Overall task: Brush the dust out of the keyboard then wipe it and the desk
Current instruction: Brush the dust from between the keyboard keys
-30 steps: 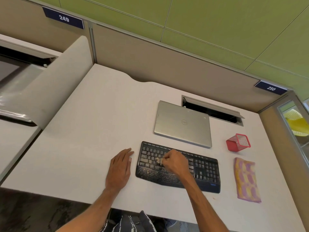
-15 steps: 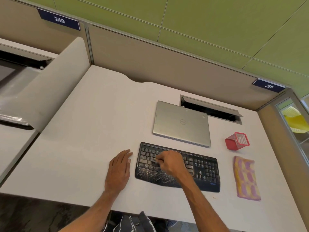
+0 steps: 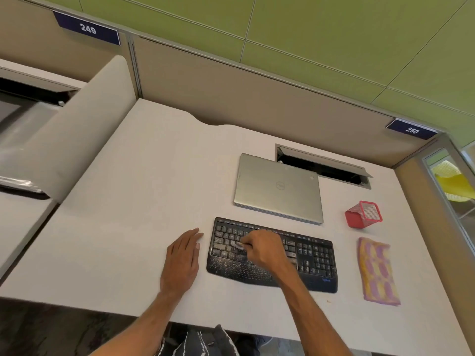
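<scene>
The left hand (image 3: pixel 182 258) has stayed flat on the table (image 3: pixel 128 201), fingers straight and holding nothing, just beside the left end of the keyboard (image 3: pixel 316 255). The right hand (image 3: pixel 264 250), fingers curled round a small pale brush (image 3: pixel 239 244), has crept a little toward the left hand over the past second. The brush tip now works the keys of the left half. Pale specks lie on the palm rest (image 3: pixel 231 268) just nearer than the right hand, so the brushing seems only partway done. The cloth (image 3: pixel 377 271) lies well to the right of the right hand, and the wiping has not begun. Beyond the hands sit a red pen cup (image 3: pixel 363 214) and a closed laptop (image 3: pixel 279 187).
</scene>
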Tool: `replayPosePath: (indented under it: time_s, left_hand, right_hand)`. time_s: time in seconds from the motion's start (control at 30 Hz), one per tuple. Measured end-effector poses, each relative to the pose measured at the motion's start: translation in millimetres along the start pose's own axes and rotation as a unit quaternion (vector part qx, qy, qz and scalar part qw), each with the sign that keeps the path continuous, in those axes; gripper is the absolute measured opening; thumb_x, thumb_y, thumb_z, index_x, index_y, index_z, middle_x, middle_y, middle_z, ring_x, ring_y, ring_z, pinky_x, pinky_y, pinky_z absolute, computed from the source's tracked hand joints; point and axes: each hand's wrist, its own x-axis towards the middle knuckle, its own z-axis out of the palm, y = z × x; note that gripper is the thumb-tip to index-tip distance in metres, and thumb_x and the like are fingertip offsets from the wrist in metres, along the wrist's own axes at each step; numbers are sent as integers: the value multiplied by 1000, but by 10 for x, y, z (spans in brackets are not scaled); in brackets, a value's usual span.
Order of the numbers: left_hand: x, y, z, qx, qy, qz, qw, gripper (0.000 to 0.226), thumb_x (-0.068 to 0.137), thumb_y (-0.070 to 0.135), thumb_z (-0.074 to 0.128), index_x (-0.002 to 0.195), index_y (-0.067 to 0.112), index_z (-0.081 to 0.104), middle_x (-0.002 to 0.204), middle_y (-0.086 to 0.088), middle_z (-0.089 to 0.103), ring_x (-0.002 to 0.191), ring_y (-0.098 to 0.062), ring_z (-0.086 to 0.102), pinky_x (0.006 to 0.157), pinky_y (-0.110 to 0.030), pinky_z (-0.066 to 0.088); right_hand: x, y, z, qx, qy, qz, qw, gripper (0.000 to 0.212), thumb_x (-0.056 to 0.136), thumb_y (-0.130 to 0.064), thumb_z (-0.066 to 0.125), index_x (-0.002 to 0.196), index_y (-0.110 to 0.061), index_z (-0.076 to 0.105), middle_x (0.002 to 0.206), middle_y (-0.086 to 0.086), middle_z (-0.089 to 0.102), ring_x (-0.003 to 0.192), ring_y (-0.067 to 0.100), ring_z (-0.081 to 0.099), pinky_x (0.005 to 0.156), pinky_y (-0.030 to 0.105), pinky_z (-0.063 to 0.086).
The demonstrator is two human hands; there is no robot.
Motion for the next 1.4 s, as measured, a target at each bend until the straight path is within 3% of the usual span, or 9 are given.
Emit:
replayPosePath:
  time_s: [0.1, 0.33, 0.57, 0.7, 0.83, 0.97, 1.13, 1.23, 1.4]
  left_hand:
    - [1, 3, -7, 1, -1, 1, 1000, 40, 116, 32, 37, 149, 29, 61, 157, 14, 55, 150, -7, 46, 123, -34, 37]
    - [-4, -23, 5, -1, -8, -4, 1000, 42, 118, 35, 35, 151, 31, 59, 159, 16, 52, 152, -5, 43, 125, -30, 32]
    - [-2, -22, 11, 5, -10, -3, 1000, 41, 117, 33, 36, 151, 30, 59, 159, 15, 53, 152, -6, 44, 125, -31, 34]
    - [1, -26, 6, -4, -10, -7, 1000, 41, 117, 33, 36, 151, 31, 59, 159, 17, 52, 152, -3, 42, 125, -29, 31]
    - [-3, -25, 9, -6, -5, -2, 1000, 41, 117, 33, 36, 150, 30, 60, 158, 17, 52, 151, -4, 43, 124, -30, 34]
    - [-1, -25, 2, -8, -4, 0, 1000, 40, 117, 32, 37, 150, 30, 60, 158, 17, 52, 151, -4, 44, 124, -31, 34]
    - [-10, -19, -2, -12, -2, -1, 1000, 41, 117, 33, 37, 151, 30, 60, 159, 17, 52, 151, -3, 43, 125, -31, 33]
    - [-5, -17, -2, -9, -4, -3, 1000, 41, 117, 33, 37, 150, 30, 60, 159, 17, 52, 151, -3, 43, 125, -30, 33]
    - [-7, -14, -8, -12, -4, -4, 1000, 40, 117, 33, 37, 150, 30, 60, 158, 17, 52, 151, -3, 43, 124, -29, 32]
  right_hand:
    - [25, -153, 46, 21, 9, -7, 1000, 25, 105, -42, 56, 98, -29, 77, 74, -17, 68, 65, 0, 58, 77, 25, 54]
    - [-11, -48, -51, 87, 72, 92, 989, 21, 101, -34, 61, 106, -28, 80, 68, -15, 70, 45, 2, 47, 46, 17, 38]
    - [-31, -153, 84, 78, 3, 113, 991, 16, 98, -28, 64, 96, -24, 80, 68, -12, 70, 48, 4, 54, 53, 21, 54]
    - [-14, -159, 18, 83, 47, 134, 986, 19, 101, -31, 62, 94, -27, 79, 62, -13, 67, 43, 2, 48, 44, 17, 39]
    - [1, -153, 57, 56, 18, 123, 991, 22, 98, -26, 61, 85, -24, 78, 66, -12, 71, 43, 1, 50, 54, 22, 55]
    - [36, -169, 21, 110, 0, 126, 986, 16, 98, -32, 66, 91, -28, 80, 74, -16, 74, 45, 2, 50, 43, 16, 40]
    - [0, -126, 5, 62, 12, 132, 989, 20, 97, -26, 64, 82, -26, 77, 74, -12, 75, 51, 2, 60, 58, 23, 58]
    - [1, -157, 32, 77, -25, 98, 992, 17, 98, -25, 65, 90, -25, 80, 90, -14, 78, 46, 1, 53, 48, 15, 45]
    - [14, -129, 1, 45, 17, 115, 992, 20, 100, -31, 62, 90, -28, 80, 71, -15, 73, 48, 1, 55, 51, 16, 46]
